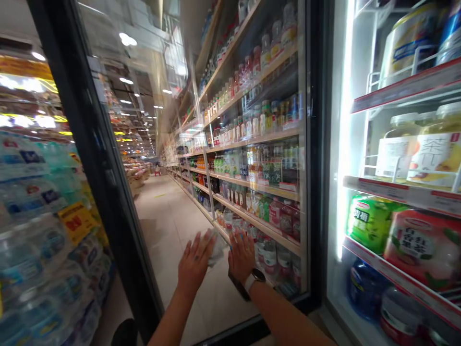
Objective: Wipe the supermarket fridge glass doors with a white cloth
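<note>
Through and on the pane of an open glass cooler door (pixel 173 216), both arms reach forward and low. My left hand (pixel 196 262) lies with fingers stretched out, palm toward the glass. Beside it on the right, my right hand (pixel 242 254) has its fingers extended too, with a watch on the wrist. Both seem to touch the pane; the palms are hidden. A blurred greyish patch (pixel 216 249) shows between the hands; whether it is a cloth or a reflection I cannot tell. A dark shape under my right wrist is also unclear.
The door's black frame (pixel 104 158) slants down the left. At right stands the lit cooler with price-railed shelves (pixel 396 190), bottles, cans and a red multipack (pixel 425 250). Wrapped water bottles (pixel 32 269) are stacked at left. Bottle-filled shelves and an aisle floor appear in the glass.
</note>
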Tool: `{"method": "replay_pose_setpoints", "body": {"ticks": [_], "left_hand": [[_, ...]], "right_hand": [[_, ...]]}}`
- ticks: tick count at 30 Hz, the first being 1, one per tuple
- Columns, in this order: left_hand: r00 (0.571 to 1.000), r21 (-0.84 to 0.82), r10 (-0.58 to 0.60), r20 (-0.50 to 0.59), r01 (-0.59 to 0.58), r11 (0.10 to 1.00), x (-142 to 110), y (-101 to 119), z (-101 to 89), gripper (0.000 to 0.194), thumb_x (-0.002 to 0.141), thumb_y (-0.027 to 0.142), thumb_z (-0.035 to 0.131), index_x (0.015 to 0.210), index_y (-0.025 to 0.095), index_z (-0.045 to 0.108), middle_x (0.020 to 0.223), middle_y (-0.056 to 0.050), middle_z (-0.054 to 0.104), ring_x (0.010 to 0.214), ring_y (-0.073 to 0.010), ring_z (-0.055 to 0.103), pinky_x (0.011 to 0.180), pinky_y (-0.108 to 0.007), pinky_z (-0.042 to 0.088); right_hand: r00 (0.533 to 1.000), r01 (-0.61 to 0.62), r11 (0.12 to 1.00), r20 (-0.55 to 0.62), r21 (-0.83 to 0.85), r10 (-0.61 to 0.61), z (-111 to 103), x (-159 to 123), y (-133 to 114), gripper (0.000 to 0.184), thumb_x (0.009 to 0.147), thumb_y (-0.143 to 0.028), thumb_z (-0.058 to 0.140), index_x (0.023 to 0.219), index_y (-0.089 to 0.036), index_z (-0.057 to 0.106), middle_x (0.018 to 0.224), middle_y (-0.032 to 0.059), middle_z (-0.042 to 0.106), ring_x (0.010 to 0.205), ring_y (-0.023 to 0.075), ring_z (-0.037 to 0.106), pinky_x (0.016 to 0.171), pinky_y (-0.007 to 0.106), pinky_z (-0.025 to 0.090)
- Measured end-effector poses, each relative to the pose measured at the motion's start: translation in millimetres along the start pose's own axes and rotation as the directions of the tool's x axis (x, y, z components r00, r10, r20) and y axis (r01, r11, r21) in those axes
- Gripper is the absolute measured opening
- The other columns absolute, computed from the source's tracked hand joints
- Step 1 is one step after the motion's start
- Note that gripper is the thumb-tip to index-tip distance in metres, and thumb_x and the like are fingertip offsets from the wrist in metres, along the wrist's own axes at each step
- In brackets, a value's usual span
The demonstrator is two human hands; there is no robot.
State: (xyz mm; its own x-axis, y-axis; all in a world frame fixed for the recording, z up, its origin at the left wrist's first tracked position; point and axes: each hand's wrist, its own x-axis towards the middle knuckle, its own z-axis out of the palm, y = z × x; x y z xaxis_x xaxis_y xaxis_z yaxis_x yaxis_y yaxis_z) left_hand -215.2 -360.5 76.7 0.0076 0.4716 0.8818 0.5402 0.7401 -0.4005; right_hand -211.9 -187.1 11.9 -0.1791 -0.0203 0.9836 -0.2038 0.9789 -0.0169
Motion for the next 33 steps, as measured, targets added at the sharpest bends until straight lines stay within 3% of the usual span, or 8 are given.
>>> {"method": "replay_pose_setpoints", "body": {"ticks": [3,6,14,20,24,28,30,33], "left_hand": [[0.995,-0.012,-0.072,-0.073,0.071,0.997,29.2,-7.3,-0.2,0.058,0.091,0.011,0.039,0.147,0.018,0.027,0.14,-0.01,0.049,0.141,-0.0224,0.026,0.116,-0.042,0.026],[0.995,-0.005,0.01,-0.103,-0.01,1.0,30.5,-4.1,4.3,0.059,0.09,0.008,0.043,0.146,0.016,0.029,0.136,-0.01,0.054,0.139,-0.0224,0.03,0.114,-0.04,0.03],[0.995,-0.048,0.095,-0.021,-0.096,0.994,-30.8,22.3,8.3,0.055,0.088,0.0,0.04,0.139,0.02,0.044,0.127,-0.004,0.061,0.136,-0.0184,0.036,0.115,-0.035,0.03],[0.993,-0.092,0.1,0.066,-0.094,0.991,-67.8,25.4,5.9,0.054,0.091,0.006,0.036,0.141,0.026,0.041,0.134,-0.001,0.057,0.134,-0.0145,0.04,0.115,-0.031,0.029],[0.967,-0.053,0.234,0.1,-0.23,0.972,-34.7,8.1,-3.5,0.055,0.092,0.009,0.037,0.145,0.024,0.034,0.141,-0.004,0.049,0.136,-0.0164,0.037,0.114,-0.031,0.03],[1.0,0.03,0.0,0.021,-0.001,1.0,32.5,-14.4,-13.2,0.058,0.091,0.01,0.038,0.147,0.023,0.028,0.142,-0.006,0.047,0.142,-0.0205,0.024,0.119,-0.044,0.017],[0.992,0.003,-0.116,-0.043,0.116,0.993,59.7,-21.8,-13.6,0.059,0.091,0.012,0.038,0.148,0.022,0.026,0.146,-0.007,0.041,0.142,-0.0242,0.021,0.118,-0.048,0.02],[0.991,-0.037,-0.105,-0.082,0.102,0.994,75.5,-20.5,-7.6,0.059,0.091,0.011,0.037,0.148,0.021,0.024,0.147,-0.007,0.038,0.142,-0.0242,0.023,0.118,-0.045,0.023]], "right_hand": [[1.0,-0.019,1.0,0.009,-0.002,0.019,-0.6,0.6,-0.8,0.06,0.089,-0.017,0.036,0.149,-0.016,0.027,0.143,0.0112,0.046,0.141,0.0279,0.027,0.11,0.052,0.025],[1.0,-0.021,1.0,0.023,0.011,0.021,-1.2,0.4,-1.1,0.061,0.089,-0.017,0.038,0.149,-0.017,0.027,0.144,0.0115,0.045,0.14,0.0279,0.028,0.11,0.052,0.025],[0.998,-0.001,0.999,0.057,0.04,-0.001,-4.4,0.1,1.0,0.062,0.085,-0.016,0.041,0.146,-0.012,0.032,0.143,0.0138,0.046,0.14,0.0288,0.028,0.112,0.052,0.022],[0.999,-0.015,1.0,0.042,0.021,0.014,-3.4,-0.1,0.0,0.062,0.088,-0.017,0.041,0.148,-0.016,0.029,0.145,0.0105,0.045,0.14,0.0262,0.028,0.114,0.05,0.02],[0.999,-0.004,1.0,0.041,0.013,0.003,-3.6,0.6,0.9,0.062,0.088,-0.017,0.039,0.149,-0.015,0.027,0.146,0.011,0.043,0.142,0.0266,0.023,0.114,0.05,0.019],[0.999,0.008,1.0,0.034,0.012,-0.008,-3.9,1.1,1.8,0.063,0.088,-0.016,0.038,0.15,-0.015,0.024,0.148,0.0115,0.041,0.143,0.0269,0.02,0.113,0.051,0.021],[0.999,0.004,1.0,0.034,0.014,-0.005,-3.3,1.0,2.1,0.064,0.088,-0.016,0.038,0.15,-0.015,0.023,0.149,0.0114,0.039,0.143,0.0269,0.02,0.113,0.05,0.022],[0.999,0.005,1.0,0.035,0.011,-0.005,-2.3,1.3,2.2,0.063,0.088,-0.017,0.038,0.149,-0.016,0.025,0.15,0.0104,0.037,0.143,0.0276,0.021,0.113,0.05,0.023]]}}
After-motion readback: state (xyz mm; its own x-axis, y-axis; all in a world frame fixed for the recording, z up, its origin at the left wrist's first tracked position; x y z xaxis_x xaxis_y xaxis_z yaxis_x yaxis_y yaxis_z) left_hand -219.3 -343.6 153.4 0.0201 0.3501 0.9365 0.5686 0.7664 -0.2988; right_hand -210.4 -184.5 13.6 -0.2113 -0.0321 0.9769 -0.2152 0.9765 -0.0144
